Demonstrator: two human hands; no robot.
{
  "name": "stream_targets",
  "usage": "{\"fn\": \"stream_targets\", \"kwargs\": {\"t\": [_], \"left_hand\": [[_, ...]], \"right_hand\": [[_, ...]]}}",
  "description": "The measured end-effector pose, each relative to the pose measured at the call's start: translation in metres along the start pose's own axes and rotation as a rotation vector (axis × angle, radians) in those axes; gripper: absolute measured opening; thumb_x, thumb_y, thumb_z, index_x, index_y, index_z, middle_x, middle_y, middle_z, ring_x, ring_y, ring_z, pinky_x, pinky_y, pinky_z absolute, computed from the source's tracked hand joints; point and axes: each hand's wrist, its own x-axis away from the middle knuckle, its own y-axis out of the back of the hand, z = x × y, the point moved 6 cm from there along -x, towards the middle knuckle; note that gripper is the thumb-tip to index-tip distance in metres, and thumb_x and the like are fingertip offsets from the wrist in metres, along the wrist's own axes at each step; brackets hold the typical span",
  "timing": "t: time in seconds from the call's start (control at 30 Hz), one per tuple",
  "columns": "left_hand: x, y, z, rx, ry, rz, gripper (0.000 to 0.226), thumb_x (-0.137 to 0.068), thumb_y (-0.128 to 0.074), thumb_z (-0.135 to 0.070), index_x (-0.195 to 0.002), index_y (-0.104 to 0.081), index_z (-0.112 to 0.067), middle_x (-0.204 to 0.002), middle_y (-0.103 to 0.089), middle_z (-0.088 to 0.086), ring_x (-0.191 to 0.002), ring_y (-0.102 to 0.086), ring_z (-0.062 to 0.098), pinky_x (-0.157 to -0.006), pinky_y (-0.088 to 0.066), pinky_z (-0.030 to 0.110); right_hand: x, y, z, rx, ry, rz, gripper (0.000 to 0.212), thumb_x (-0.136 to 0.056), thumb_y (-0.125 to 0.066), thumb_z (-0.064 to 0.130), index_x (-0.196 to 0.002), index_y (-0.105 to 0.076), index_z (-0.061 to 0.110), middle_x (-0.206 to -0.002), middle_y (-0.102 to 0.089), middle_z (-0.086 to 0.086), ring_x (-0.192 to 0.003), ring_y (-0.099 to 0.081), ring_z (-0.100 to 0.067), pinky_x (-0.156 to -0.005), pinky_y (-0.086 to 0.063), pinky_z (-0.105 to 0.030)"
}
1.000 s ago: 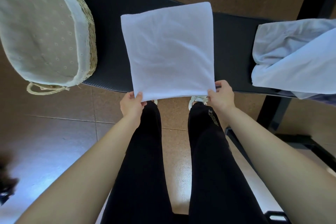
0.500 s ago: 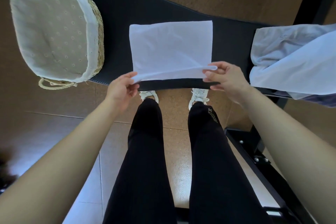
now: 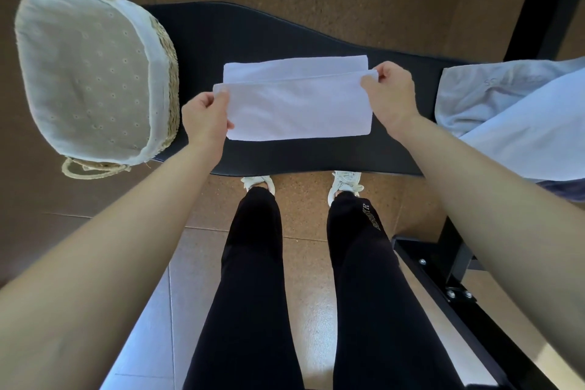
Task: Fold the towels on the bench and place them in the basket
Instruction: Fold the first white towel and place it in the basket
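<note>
right now my left hand (image 3: 205, 119) pinches the left end of the white towel's (image 3: 297, 108) raised flap, thumb on top. my right hand (image 3: 387, 95) pinches the right end the same way, so both hands are closed on cloth and nothing else. the towel lies mid-frame on the black bench (image 3: 285, 35), its long axis running left to right across the picture, one hand at each short end (neither looks nearer than the other). the flap i hold covers the lower part of the towel, and a strip of the under layer shows beyond its edge toward the top of the frame. i judge the half fold nearly closed, and the coming move goes toward the top of the frame, to meet edge with edge. the basket (image 3: 169, 73) sits in the upper left, at the bench's left end, so my left hand is the nearer one for the drop. more towels (image 3: 512, 117) lie heaped at the right edge of the frame.
</note>
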Motion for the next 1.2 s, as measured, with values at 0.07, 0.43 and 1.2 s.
{"fn": "stream_targets", "kwargs": {"t": [0.07, 0.43, 1.2], "left_hand": [[-0.007, -0.003, -0.011, -0.012, -0.023, -0.032, 0.024, -0.094, -0.064, -0.031, -0.074, -0.063, -0.017, -0.056, -0.052, -0.002, -0.045, -0.054, 0.013, -0.065, -0.048, 0.035], [0.005, -0.048, -0.038, -0.686, -0.628, 0.034, 0.034, -0.091, -0.069, -0.028, -0.123, -0.059, -0.023, -0.101, -0.058, -0.004, -0.096, -0.058, 0.016, -0.078, -0.046, 0.032], [0.044, -0.149, 0.005, -1.112, -0.617, 0.243, 0.114, -0.075, -0.074, -0.069, -0.160, -0.002, -0.043, -0.168, -0.005, 0.003, -0.144, -0.023, 0.038, -0.112, -0.028, 0.058]], "right_hand": [[-0.008, 0.001, 0.004, -0.020, 0.008, -0.019, 0.014, -0.097, -0.052, 0.021, -0.096, -0.061, 0.010, -0.081, -0.056, 0.004, -0.074, -0.051, -0.008, -0.065, -0.043, -0.021], [-0.015, -0.012, -0.013, 0.095, -0.084, -0.095, 0.044, -0.092, -0.069, 0.031, -0.130, -0.051, 0.017, -0.110, -0.061, 0.001, -0.097, -0.061, -0.015, -0.081, -0.050, -0.025], [0.030, 0.026, -0.021, -0.002, 0.058, 0.109, 0.033, -0.096, -0.070, 0.027, -0.123, -0.055, 0.018, -0.116, -0.062, 0.010, -0.100, -0.062, -0.004, -0.081, -0.053, -0.016]]}}
